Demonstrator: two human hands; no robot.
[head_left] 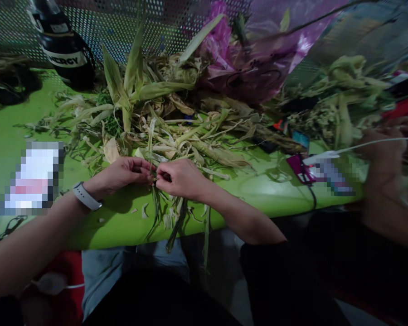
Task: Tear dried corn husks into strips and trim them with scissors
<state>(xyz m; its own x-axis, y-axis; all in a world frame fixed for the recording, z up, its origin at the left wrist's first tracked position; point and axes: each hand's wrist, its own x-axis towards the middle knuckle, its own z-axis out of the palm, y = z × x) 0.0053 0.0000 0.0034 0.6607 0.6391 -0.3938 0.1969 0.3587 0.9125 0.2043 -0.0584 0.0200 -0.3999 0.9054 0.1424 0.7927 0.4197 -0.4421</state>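
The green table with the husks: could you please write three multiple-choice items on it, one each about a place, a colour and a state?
1. Where is the black bottle?
A. far left corner of the table
B. near edge
C. on the floor

2. What colour is the band on the left wrist?
A. red
B. white
C. blue

3. What are the two hands doing?
A. resting flat
B. holding the bottle
C. pinching husk strips together

Answers: 1 A, the black bottle stands far left on the table. 2 B, the band is white. 3 C, the left hand and right hand meet on the husk strips.
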